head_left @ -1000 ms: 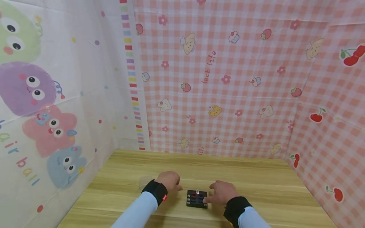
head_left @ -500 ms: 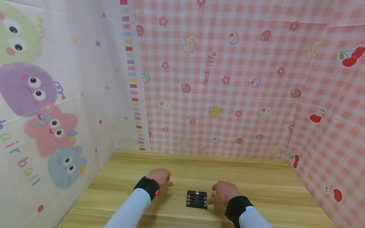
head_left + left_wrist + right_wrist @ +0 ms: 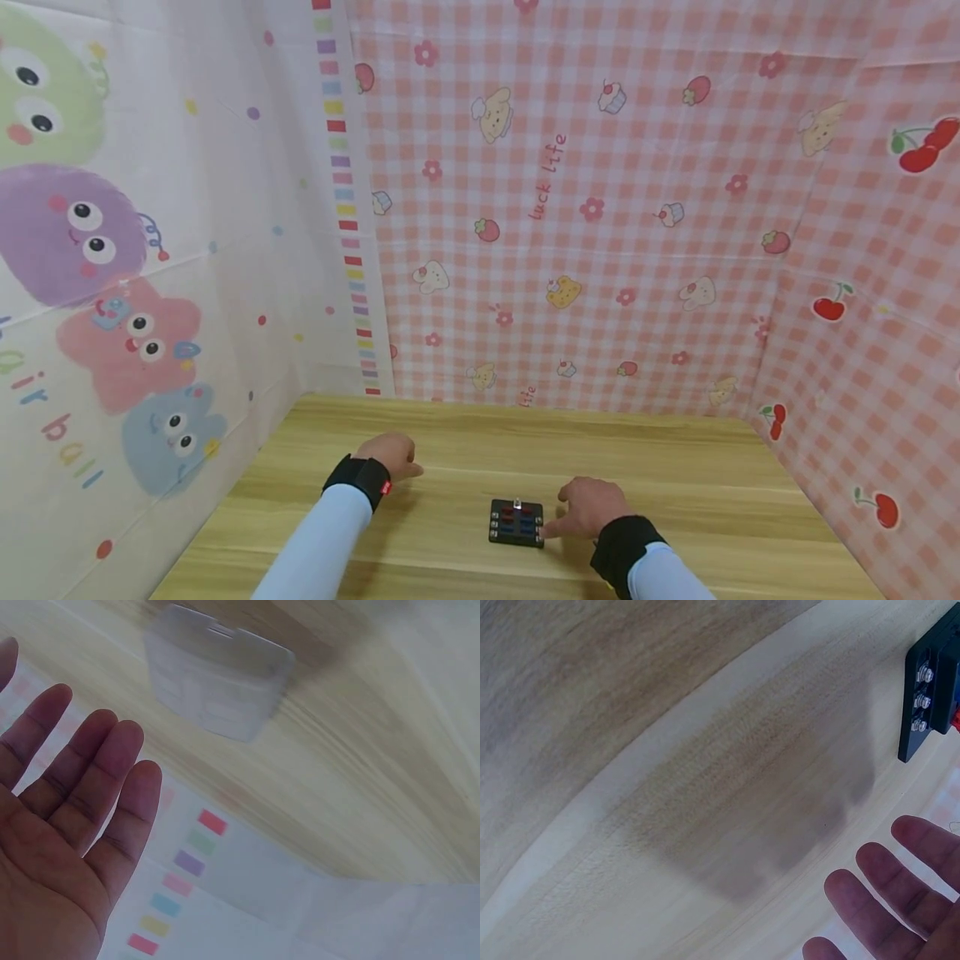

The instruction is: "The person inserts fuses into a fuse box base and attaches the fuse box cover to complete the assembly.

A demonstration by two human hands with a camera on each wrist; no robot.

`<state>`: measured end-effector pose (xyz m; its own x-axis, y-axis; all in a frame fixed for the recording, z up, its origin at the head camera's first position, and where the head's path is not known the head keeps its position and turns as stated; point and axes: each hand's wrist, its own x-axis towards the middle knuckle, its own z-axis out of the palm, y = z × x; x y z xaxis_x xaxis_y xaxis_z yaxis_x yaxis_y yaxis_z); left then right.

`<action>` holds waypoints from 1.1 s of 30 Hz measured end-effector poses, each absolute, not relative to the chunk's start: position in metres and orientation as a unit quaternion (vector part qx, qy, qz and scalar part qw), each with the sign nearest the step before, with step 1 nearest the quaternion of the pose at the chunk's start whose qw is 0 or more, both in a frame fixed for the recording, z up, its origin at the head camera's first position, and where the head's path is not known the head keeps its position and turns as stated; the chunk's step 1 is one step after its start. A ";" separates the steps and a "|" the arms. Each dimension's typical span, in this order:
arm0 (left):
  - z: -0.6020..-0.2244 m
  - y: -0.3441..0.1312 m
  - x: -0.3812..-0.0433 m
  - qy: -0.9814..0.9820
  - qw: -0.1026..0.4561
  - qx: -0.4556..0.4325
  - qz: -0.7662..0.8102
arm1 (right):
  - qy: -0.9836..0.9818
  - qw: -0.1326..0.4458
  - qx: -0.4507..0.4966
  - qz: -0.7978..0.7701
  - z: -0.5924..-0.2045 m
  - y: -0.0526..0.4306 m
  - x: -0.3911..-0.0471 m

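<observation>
A small black fuse block [image 3: 517,524] lies on the wooden table, with red and blue fuses in rows and screw terminals along its sides. My right hand [image 3: 592,507] is at its right edge, the thumb tip right by the terminals. In the right wrist view its fingers [image 3: 870,911] are spread loosely, and part of the fuse block [image 3: 922,697] shows. Farther left, my left hand [image 3: 390,455] is over the table with nothing in its grasp. The left wrist view shows a clear plastic cover [image 3: 217,679] beyond its relaxed fingers [image 3: 124,795]; the head view hides that cover.
The wooden table [image 3: 600,442] meets a pink checked cloth [image 3: 585,250] at the back. A white cartoon cloth [image 3: 247,350] hangs along the left side, and cherry-printed cloth [image 3: 885,400] along the right.
My left hand has moved left and slightly back, away from the fuse block, and now covers the clear cover's spot. The right hand has barely shifted at the block's edge.
</observation>
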<state>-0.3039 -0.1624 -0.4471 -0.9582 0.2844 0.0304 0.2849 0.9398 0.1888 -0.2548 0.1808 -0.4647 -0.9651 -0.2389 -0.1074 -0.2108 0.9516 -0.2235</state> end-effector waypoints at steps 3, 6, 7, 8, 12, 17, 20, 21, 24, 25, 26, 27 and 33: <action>-0.446 -0.168 -0.304 -0.985 0.001 -0.133 -0.107 | 0.986 0.066 -0.112 -0.106 -0.464 0.181 -0.255; -0.448 -0.175 -0.304 -0.986 0.002 -0.126 -0.110 | 0.985 0.068 -0.109 -0.112 -0.464 0.181 -0.254; -0.449 -0.177 -0.304 -0.986 0.002 -0.123 -0.109 | 0.985 0.070 -0.108 -0.114 -0.464 0.181 -0.254; -0.451 -0.179 -0.305 -0.987 0.000 -0.120 -0.109 | 0.985 0.071 -0.108 -0.116 -0.464 0.181 -0.253; -0.456 -0.186 -0.306 -0.987 -0.002 -0.119 -0.111 | 0.984 0.073 -0.108 -0.118 -0.464 0.180 -0.251; -0.459 -0.189 -0.303 -0.985 0.001 -0.117 -0.123 | 0.985 0.071 -0.114 -0.110 -0.463 0.178 -0.251; -0.461 -0.190 -0.301 -0.986 0.008 -0.113 -0.125 | 0.985 0.076 -0.110 -0.109 -0.463 0.178 -0.250; -0.461 -0.191 -0.300 -0.986 0.010 -0.113 -0.123 | 0.985 0.079 -0.108 -0.110 -0.463 0.177 -0.250; -0.463 -0.191 -0.299 -0.987 0.016 -0.111 -0.117 | 0.985 0.084 -0.105 -0.112 -0.463 0.177 -0.250; -0.464 -0.192 -0.299 -0.987 0.017 -0.110 -0.115 | 0.985 0.084 -0.106 -0.111 -0.464 0.177 -0.251; -0.465 -0.192 -0.300 -0.987 0.017 -0.108 -0.114 | 0.985 0.083 -0.105 -0.111 -0.464 0.177 -0.251; -0.466 -0.192 -0.300 -0.988 0.017 -0.107 -0.111 | 0.985 0.081 -0.107 -0.108 -0.464 0.177 -0.251; -0.470 -0.194 -0.301 -0.988 0.025 -0.119 -0.095 | 0.986 0.073 -0.113 -0.100 -0.465 0.179 -0.252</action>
<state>-0.3014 -0.1944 -0.4698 -0.9704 0.2309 0.0712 0.2402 0.9534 0.1825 -0.2522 0.1789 -0.4652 -0.9636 -0.2381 -0.1219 -0.2087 0.9543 -0.2141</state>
